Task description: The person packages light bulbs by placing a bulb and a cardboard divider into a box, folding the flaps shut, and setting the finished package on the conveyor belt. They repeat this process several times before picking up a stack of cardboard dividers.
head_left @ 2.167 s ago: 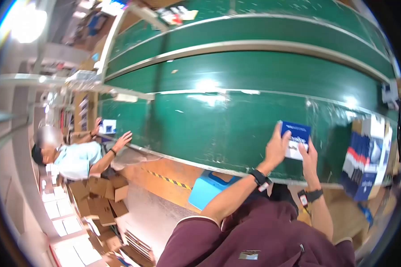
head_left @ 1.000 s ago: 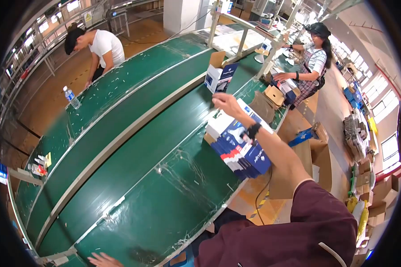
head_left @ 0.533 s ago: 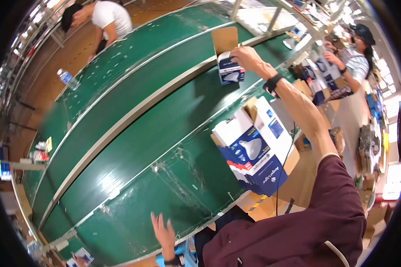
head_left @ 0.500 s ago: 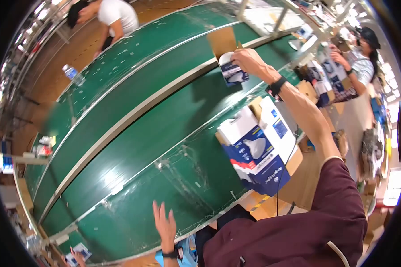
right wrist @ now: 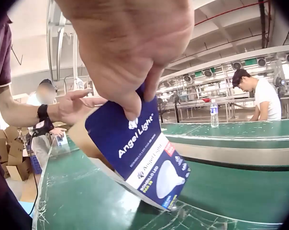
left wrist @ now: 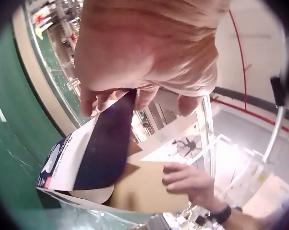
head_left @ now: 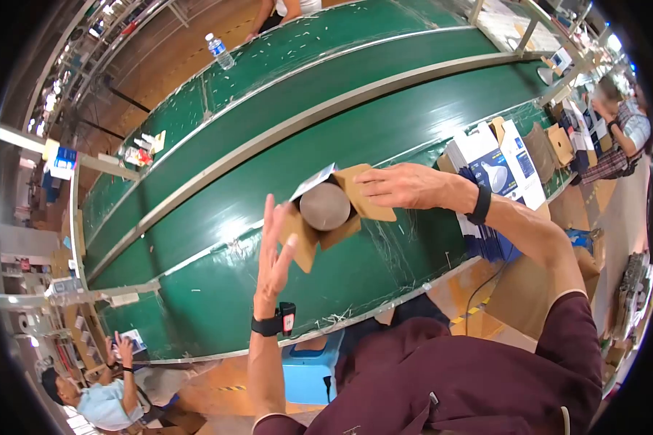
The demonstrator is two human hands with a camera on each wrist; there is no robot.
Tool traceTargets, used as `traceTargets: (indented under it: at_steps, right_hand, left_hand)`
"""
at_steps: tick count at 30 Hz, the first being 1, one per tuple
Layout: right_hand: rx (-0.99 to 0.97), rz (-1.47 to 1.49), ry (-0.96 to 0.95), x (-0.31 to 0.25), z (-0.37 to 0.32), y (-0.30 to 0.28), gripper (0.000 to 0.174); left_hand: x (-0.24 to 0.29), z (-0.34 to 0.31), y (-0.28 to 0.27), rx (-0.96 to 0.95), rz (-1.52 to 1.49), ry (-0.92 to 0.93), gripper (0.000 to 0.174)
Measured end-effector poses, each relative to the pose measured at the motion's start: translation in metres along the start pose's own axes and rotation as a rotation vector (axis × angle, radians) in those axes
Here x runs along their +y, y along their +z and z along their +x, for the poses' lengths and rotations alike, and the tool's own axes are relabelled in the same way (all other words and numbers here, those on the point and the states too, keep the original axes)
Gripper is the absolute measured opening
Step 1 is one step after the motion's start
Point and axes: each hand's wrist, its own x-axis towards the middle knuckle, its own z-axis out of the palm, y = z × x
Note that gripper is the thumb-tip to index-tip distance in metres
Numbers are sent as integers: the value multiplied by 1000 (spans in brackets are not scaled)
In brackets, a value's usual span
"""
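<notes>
A long green tabletop [head_left: 210, 304] spans the frame, divided lengthwise by a pale rail [head_left: 341, 103]. A bottle [head_left: 220, 52] stands upper left, among white scraps [head_left: 308, 36]. Printed cartons [head_left: 495, 168] stand at right. Whether the central open box [right wrist: 147, 158] touches it is unclear.

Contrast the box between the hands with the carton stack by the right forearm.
The box is single, flaps spread, a round item inside; the carton stack is several cartons packed together. The right hand pinches the box's flap; the carton stack stands unheld. Both show navy-and-white printing with a lamp picture.
</notes>
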Motion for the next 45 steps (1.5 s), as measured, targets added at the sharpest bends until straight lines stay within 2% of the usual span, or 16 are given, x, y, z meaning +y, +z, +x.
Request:
traceTargets:
  at_steps: [3,6,7,9,11,12,14,18,19,22,25,28,37,41,44,45]
  right_hand:
    - [-25,-89,-63,-16,32,13,14]
    - [-119,-262,-36,-31,61,20,22]
    - [-119,-286,-8,-40,71,24,27]
    - [-71,-284,60,-71,86,23,48]
    - [-1,144,364,-128,94,12,58]
    - [40,353,516,-157,97,12,63]
    - [38,163,539,-196,79,62,69]
    - [191,35,668,-205,61,119,50]
    - [215,44,694,-205,63,118,42]
    - [199,8,626,-198,61,102,42]
    - [211,-50,671,-197,49,107,41]
    - [255,-25,780,-199,43,111,38]
    - [254,18,840,-200,51,118,48]
    - [267,73,707,-202,41,109,73]
    - [294,-129,718,-218,42,111,93]
    - [320,-147,733,-219,39,123,96]
  left_hand:
    - [6,-50,-19,-218,142,137,71]
    - [3,-85,-24,-389,514,27,61]
    - [-7,-86,-20,-316,580,197,41]
    - [-24,-84,-16,-281,493,174,29]
    - [-23,-83,-7,-209,392,93,15]
    - [-18,-81,-4,-235,401,34,15]
    - [-8,-68,-2,-298,442,-56,19]
    - [-21,-19,3,-668,297,-113,43]
    - [-23,-7,1,-712,150,-16,49]
    - [-26,24,12,-850,-156,-516,37]
    - [-57,37,29,-1117,73,-294,30]
    - [-37,25,27,-1013,-161,-407,28]
    - [-46,23,28,-954,-11,-312,25]
    - [-59,17,37,-815,-14,-328,18]
    - [-68,24,50,-1044,87,-284,15]
    - [-70,24,58,-1075,159,-94,11]
